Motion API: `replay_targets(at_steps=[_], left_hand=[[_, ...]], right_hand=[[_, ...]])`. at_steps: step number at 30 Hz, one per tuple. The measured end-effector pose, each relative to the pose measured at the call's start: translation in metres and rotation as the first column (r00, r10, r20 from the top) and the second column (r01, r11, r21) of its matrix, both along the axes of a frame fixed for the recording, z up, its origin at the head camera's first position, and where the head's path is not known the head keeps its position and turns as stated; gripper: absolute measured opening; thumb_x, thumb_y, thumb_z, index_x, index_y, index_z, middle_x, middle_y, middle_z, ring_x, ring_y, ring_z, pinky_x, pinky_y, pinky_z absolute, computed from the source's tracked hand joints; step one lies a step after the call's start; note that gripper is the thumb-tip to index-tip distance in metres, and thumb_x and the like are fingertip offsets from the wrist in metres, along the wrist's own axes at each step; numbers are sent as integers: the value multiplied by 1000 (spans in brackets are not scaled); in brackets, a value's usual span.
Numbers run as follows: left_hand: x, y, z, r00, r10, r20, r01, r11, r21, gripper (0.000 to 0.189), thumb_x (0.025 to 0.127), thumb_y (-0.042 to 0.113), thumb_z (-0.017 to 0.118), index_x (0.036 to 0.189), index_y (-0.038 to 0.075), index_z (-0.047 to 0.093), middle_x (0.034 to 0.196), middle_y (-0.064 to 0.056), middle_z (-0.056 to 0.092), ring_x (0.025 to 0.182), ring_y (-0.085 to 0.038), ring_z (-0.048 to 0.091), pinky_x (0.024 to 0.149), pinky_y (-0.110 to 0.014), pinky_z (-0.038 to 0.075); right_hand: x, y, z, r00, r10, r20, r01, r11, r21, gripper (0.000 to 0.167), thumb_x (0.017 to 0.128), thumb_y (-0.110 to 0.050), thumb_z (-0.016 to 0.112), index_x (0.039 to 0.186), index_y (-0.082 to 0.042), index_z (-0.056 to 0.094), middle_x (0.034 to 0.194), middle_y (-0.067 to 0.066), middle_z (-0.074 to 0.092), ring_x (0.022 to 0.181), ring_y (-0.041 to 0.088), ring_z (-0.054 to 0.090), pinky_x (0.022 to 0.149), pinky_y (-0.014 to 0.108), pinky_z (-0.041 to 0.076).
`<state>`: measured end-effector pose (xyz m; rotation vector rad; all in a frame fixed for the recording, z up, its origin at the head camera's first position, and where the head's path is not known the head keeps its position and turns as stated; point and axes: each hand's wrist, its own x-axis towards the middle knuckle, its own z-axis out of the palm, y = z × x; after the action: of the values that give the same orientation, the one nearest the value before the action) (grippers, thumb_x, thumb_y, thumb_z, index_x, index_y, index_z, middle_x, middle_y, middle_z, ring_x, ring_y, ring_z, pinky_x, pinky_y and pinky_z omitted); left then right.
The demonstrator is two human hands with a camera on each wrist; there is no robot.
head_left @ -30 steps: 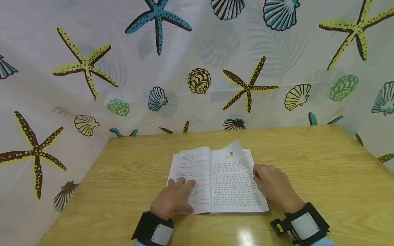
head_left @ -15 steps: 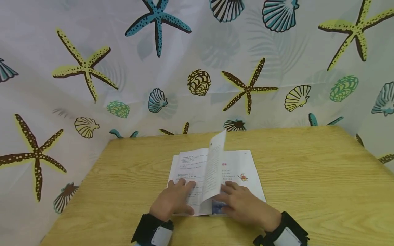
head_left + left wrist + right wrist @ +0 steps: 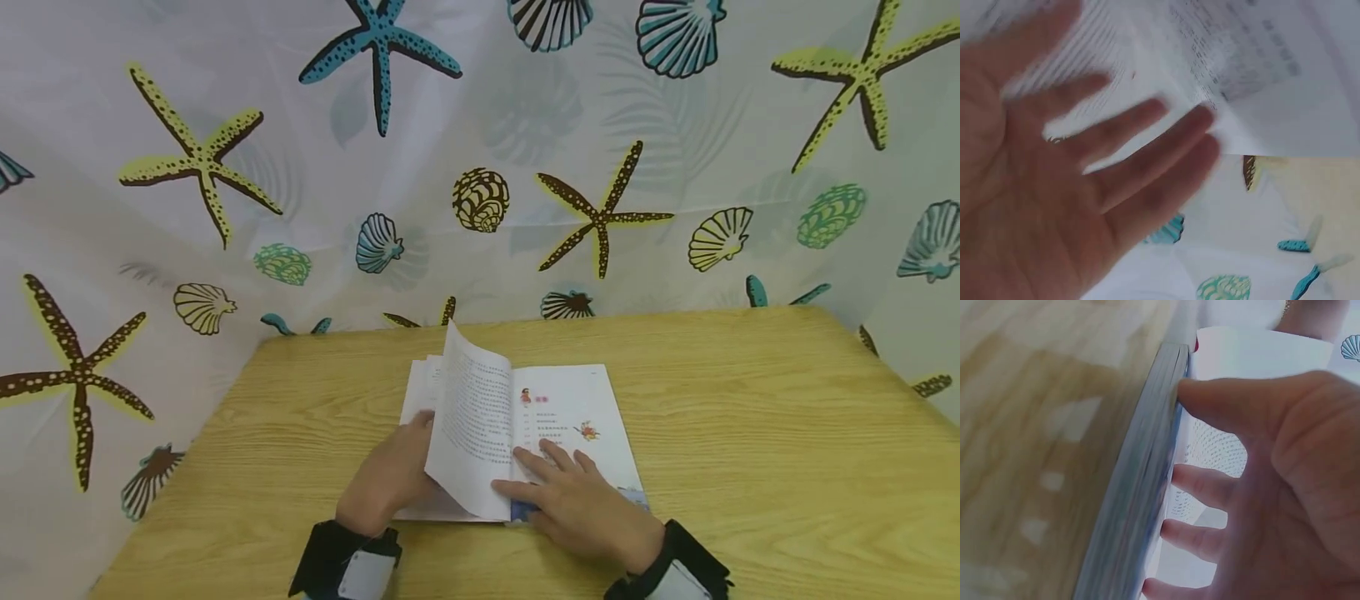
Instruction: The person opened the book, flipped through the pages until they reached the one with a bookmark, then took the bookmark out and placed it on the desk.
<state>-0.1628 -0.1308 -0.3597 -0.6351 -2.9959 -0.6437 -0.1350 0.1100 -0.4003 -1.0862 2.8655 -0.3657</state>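
From where I stand, the book (image 3: 558, 408) lies spread near the middle of the table (image 3: 750, 433), with one lifted page (image 3: 472, 417) curving up from the spine and leaning left. The left hand (image 3: 393, 475) is partly hidden behind that page; the left wrist view shows its fingers spread and nearly straight, gripping nothing, though I can't tell whether they touch the paper. The right hand (image 3: 577, 504) rests flat across the right page with fingers extended, its index finger reaching the foot of the curled page.

I'd judge the book light and bendable, a paperback by its look, the page block (image 3: 1141, 462) fairly thick at its lower edge. A single page looks thin and springy, likely to bow, crease or tear under a hard pinch, and smooth enough to slip from dry fingertips. It is best taken lightly at the free outer edge or a corner, away from the spine, with a flat palm steadying the rest. To lift the whole book, I'd hold both covers together.
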Motion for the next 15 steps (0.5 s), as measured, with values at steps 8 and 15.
replay_targets(at_steps=[8,15], left_hand=[[0,2,16,957,72,-281,-96,993,-73,61,105,37,56,152,1,44,155,-23,41,142,-43,39,110,-62,35],[0,16,-9,973,20,229,42,964,-263,75,84,34,84,149,12,52,157,-17,41,139,-48,40,106,-61,41]], right_hand=[[-1,-5,2,999,-20,42,19,1000,21,46,97,-21,68,141,-31,62,152,14,48,139,48,40,102,73,36],[-1,-5,2,998,-23,62,23,1000,3,46,96,-19,68,140,-32,62,152,15,48,140,49,38,102,74,35]])
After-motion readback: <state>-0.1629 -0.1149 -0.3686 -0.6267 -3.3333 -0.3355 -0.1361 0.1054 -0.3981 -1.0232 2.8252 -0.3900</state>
